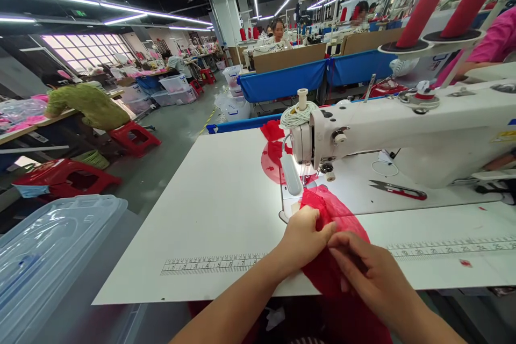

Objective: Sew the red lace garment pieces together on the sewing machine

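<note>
A piece of red sheer fabric (pixel 336 215) lies on the white sewing table (pixel 217 199), running from the front edge up under the needle of the white sewing machine (pixel 403 129). My left hand (pixel 304 236) is closed, pinching the fabric's left edge just in front of the presser foot. My right hand (pixel 368 271) rests on the fabric beside it, fingers curled and gripping the cloth near the table's front edge. More red fabric (pixel 274 145) trails out behind the machine.
Red-handled thread snips (pixel 399 190) lie on the machine bed to the right. Two red thread cones (pixel 443 8) stand above the machine. A clear plastic bin lid (pixel 52 247) is at my left. Other workers sit at tables and red stools (pixel 135 137) beyond.
</note>
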Tool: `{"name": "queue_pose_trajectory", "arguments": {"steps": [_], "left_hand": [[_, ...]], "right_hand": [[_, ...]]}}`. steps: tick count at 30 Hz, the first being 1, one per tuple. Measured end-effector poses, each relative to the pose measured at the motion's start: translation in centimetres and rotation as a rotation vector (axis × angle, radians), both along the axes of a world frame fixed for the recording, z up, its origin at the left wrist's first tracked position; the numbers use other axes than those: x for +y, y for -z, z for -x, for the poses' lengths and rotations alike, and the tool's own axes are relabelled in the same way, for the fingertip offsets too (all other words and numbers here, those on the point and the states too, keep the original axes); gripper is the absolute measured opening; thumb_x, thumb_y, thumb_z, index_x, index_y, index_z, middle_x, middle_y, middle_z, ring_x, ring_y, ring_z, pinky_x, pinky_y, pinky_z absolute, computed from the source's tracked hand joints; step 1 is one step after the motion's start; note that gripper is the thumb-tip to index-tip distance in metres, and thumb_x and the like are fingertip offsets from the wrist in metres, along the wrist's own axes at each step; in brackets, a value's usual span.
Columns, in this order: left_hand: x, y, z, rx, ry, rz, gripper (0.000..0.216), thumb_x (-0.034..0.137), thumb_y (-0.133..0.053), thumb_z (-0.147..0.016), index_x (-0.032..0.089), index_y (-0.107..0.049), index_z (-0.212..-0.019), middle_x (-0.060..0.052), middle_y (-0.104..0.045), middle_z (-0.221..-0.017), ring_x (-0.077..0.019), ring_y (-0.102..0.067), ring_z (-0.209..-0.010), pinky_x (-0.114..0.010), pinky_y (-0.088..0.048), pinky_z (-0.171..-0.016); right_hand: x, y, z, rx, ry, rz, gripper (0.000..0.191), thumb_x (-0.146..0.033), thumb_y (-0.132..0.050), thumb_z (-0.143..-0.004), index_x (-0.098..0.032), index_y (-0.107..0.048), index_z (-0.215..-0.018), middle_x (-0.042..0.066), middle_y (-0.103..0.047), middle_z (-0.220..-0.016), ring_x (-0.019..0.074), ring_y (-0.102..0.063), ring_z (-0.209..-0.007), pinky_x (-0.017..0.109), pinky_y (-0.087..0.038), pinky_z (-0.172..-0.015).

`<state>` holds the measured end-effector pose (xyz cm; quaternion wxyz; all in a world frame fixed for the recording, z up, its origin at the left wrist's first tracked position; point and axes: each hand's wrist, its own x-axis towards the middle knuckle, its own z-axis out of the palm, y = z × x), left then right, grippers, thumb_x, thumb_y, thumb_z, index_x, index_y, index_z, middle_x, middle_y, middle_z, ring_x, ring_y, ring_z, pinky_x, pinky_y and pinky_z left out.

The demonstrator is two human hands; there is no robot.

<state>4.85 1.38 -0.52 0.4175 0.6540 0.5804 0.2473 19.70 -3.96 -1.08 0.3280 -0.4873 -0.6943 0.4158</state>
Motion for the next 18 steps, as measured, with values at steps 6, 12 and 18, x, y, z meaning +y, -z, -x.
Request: {"name": "queue_pose_trajectory", "arguments": {"steps": [6,12,18], "left_hand": [[-0.1,0.8,0.9,-0.155,-0.068,0.014,0.028,0.013,-0.052,-0.079,0.021,-0.028,-0.065,0.006,-0.034,-0.064,-0.0106,-0.033,-0.06,-0.025,-0.028,-0.055],[-0.5,0.8,1.2,-0.394,-0.115,0.018,0.038,-0.001,-0.04,-0.071,0.023,-0.034,-0.1,0.007,-0.044,-0.07,-0.0116,-0.041,-0.061,-0.024,-0.036,-0.058],[-0.3,0.4,1.5,-0.317,-0.013,-0.003,0.02,0.002,-0.036,-0.074,0.02,-0.043,-0.076,0.004,-0.047,-0.071,-0.0128,-0.044,-0.068,-0.024,-0.036,-0.065]], "right_hand": [[0.0,1.5,-1.8,-0.013,0.207,0.14,0.03,-0.051,-0.039,-0.092,-0.025,-0.055,-0.098,-0.006,-0.053,-0.051,0.0136,-0.052,-0.039,0.024,-0.044,-0.041],[2.5,-0.2,-2.7,-0.217,0.025,-0.207,0.02,-0.038,-0.043,-0.091,-0.027,-0.06,-0.088,0.002,-0.064,-0.079,0.0165,-0.06,-0.062,0.027,-0.048,-0.052],[6.2,-1.1,1.1,-0.168,-0.115,-0.317,0.019,-0.014,-0.034,-0.085,-0.023,-0.05,-0.08,0.003,-0.061,-0.082,0.0173,-0.058,-0.071,0.03,-0.049,-0.064]]}}
